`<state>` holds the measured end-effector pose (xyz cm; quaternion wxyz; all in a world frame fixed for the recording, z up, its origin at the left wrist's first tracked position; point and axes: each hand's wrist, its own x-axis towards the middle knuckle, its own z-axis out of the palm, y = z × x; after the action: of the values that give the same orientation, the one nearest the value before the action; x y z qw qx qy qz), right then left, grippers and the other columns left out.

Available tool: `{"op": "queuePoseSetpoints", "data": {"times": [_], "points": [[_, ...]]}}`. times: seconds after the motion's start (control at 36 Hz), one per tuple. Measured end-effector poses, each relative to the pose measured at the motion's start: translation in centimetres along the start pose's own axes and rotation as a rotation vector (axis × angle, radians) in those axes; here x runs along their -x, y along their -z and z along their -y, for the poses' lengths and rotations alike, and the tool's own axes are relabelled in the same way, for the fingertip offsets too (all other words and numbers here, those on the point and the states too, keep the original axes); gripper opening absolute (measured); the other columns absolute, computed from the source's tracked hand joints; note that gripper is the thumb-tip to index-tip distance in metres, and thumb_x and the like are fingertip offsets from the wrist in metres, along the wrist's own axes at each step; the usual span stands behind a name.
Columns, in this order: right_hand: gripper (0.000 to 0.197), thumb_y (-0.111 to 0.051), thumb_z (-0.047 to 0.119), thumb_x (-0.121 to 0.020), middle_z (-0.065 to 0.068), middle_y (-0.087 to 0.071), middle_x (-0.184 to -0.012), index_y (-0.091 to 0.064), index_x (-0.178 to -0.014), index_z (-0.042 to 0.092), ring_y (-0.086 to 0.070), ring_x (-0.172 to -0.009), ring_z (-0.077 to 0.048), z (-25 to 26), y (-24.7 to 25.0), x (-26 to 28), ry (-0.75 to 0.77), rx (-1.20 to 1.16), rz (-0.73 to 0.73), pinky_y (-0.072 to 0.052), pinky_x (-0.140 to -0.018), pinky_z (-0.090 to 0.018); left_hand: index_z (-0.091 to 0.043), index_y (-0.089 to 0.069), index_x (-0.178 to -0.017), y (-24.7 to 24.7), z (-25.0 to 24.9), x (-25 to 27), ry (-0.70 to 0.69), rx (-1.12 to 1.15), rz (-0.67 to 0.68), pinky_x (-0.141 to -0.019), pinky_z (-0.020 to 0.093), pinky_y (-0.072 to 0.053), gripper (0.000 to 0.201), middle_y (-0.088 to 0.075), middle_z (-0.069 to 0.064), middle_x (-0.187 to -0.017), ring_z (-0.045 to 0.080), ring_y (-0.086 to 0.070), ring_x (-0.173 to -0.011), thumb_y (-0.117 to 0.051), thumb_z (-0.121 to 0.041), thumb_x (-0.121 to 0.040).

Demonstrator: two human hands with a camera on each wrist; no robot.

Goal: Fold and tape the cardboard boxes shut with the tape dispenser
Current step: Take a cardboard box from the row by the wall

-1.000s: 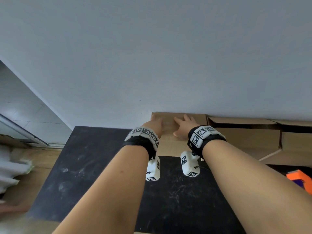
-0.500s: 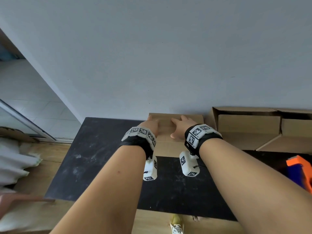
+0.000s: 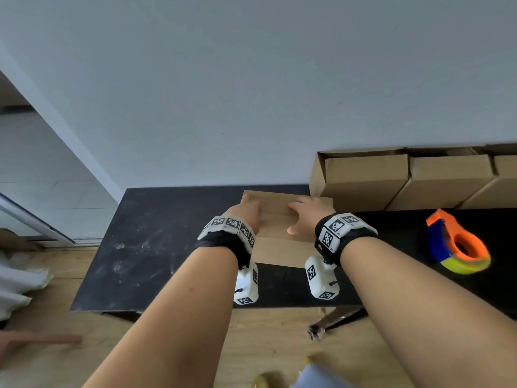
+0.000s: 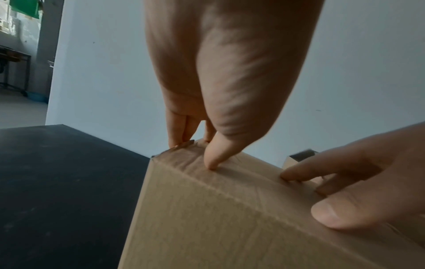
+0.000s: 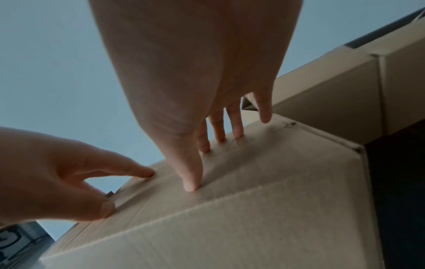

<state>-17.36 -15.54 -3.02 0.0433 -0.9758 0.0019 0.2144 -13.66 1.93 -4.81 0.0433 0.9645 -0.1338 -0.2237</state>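
Note:
A closed cardboard box (image 3: 279,247) stands on the black table (image 3: 156,242) near the wall. Both hands press on its top. My left hand (image 3: 246,212) is at the far left corner, with the thumb (image 4: 212,160) on the lid and the fingers (image 4: 178,134) at the far edge. My right hand (image 3: 306,215) lies spread on the right half, fingers (image 5: 238,125) straight and fingertips on the cardboard (image 5: 276,182). A glossy tape strip (image 4: 184,160) seems to run along the top seam. The orange and blue tape dispenser (image 3: 458,245) lies untouched on the table to the right.
Several open cardboard boxes (image 3: 363,180) line the wall at the back right, close to the box under my hands. The table's front edge (image 3: 167,308) is near me, with wooden floor (image 3: 70,354) below. A doorway (image 3: 42,177) opens at the left.
The head view has tipped down and right, so the tape dispenser and the table's front edge now show. Both hands stay pressed on the box top.

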Motion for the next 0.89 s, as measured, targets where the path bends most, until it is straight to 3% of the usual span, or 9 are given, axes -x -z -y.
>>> {"op": "queuePoseSetpoints", "data": {"times": [0.19, 0.33, 0.44, 0.5, 0.56, 0.64, 0.72, 0.81, 0.89], "points": [[0.07, -0.06, 0.053, -0.084, 0.007, -0.027, -0.156, -0.034, -0.147, 0.037, -0.025, -0.141, -0.027, -4.4, -1.1, 2.1, -0.013, -0.064, -0.049, -0.025, -0.113, -0.048, -0.015, -0.047, -0.121, -1.1, -4.9, 1.4, 0.028, -0.031, -0.034, -0.069, 0.038, -0.049, 0.04, -0.029, 0.003, -0.141, 0.027, -0.054, -0.08, -0.042, -0.004, -0.083], [0.072, -0.064, 0.053, -0.083, 0.0, -0.008, -0.162, -0.031, -0.146, 0.044, -0.001, -0.149, -0.028, -8.7, -1.7, 3.2, -0.054, -0.206, 0.002, -0.01, -0.116, -0.06, -0.014, -0.048, -0.119, -1.5, -9.2, 2.0, 0.08, -0.037, -0.051, -0.064, 0.035, -0.045, 0.036, -0.029, 0.002, -0.14, 0.025, -0.054, -0.079, -0.043, -0.008, -0.083], [0.068, -0.063, 0.046, -0.086, 0.0, -0.009, -0.162, -0.033, -0.147, 0.041, -0.003, -0.149, -0.025, -12.4, -1.7, 4.3, -0.011, -0.234, 0.01, -0.019, -0.117, -0.05, -0.015, -0.047, -0.119, -2.6, -13.2, 2.5, 0.15, -0.049, -0.074, -0.061, 0.034, -0.041, 0.034, -0.029, 0.004, -0.141, 0.025, -0.055, -0.082, -0.045, -0.013, -0.085], [0.064, -0.063, 0.039, -0.087, 0.0, -0.019, -0.16, -0.038, -0.146, 0.037, -0.013, -0.146, -0.026, -14.2, -1.5, 4.7, 0.025, -0.233, -0.009, -0.028, -0.114, -0.042, -0.015, -0.042, -0.128, -3.4, -15.0, 2.6, 0.216, -0.031, -0.081, -0.066, 0.036, -0.04, 0.042, -0.025, 0.004, -0.144, 0.031, -0.053, -0.106, -0.045, -0.014, -0.086], [0.061, -0.065, 0.035, -0.087, 0.0, -0.029, -0.154, -0.043, -0.144, 0.033, -0.023, -0.141, -0.025, -15.9, -1.4, 5.1, 0.056, -0.211, -0.038, -0.033, -0.109, -0.039, -0.014, -0.038, -0.134, -4.0, -16.5, 2.5, 0.263, 0.011, -0.097, -0.073, 0.038, -0.041, 0.047, -0.019, 0.003, -0.148, 0.038, -0.037, -0.128, -0.041, -0.016, -0.087], [0.059, -0.066, 0.037, -0.086, -0.002, -0.036, -0.146, -0.047, -0.141, 0.031, -0.026, -0.136, -0.023, -17.9, -1.5, 5.8, 0.081, -0.195, -0.064, -0.036, -0.107, -0.04, -0.013, -0.04, -0.134, -5.0, -18.3, 2.5, 0.269, 0.083, -0.165, -0.09, 0.043, -0.041, 0.048, -0.022, 0.003, -0.151, 0.038, -0.029, -0.133, -0.038, -0.032, -0.09], [0.058, -0.068, 0.041, -0.083, -0.001, -0.04, -0.139, -0.05, -0.138, 0.033, -0.028, -0.133, -0.022, -19.2, -2.2, 6.3, 0.093, -0.197, -0.099, -0.04, -0.104, -0.043, -0.013, -0.034, -0.143, -6.1, -20.4, 2.6, 0.272, 0.037, -0.212, -0.114, 0.055, -0.014, 0.063, -0.019, 0.007, -0.156, 0.036, -0.008, -0.143, -0.036, -0.046, -0.09], [0.058, -0.068, 0.042, -0.084, -0.001, -0.041, -0.138, -0.052, -0.138, 0.03, -0.029, -0.133, -0.022, -20.3, -2.6, 6.8, 0.116, -0.205, -0.122, -0.039, -0.104, -0.041, -0.018, -0.024, -0.149, -6.9, -23.0, 2.8, 0.269, -0.04, -0.286, -0.114, 0.06, 0.006, 0.059, -0.008, 0.007, -0.16, 0.029, 0.01, -0.147, -0.029, -0.037, -0.093], [0.053, -0.067, 0.034, -0.087, -0.003, -0.042, -0.142, -0.053, -0.137, 0.023, -0.03, -0.133, -0.024, -21.5, -3.0, 7.1, 0.182, -0.217, -0.132, -0.037, -0.107, -0.039, -0.016, -0.023, -0.149, -7.8, -25.2, 2.7, 0.191, -0.018, -0.305, -0.117, 0.054, -0.002, 0.053, -0.012, 0.008, -0.159, 0.027, 0.001, -0.147, -0.028, -0.026, -0.097]]}}
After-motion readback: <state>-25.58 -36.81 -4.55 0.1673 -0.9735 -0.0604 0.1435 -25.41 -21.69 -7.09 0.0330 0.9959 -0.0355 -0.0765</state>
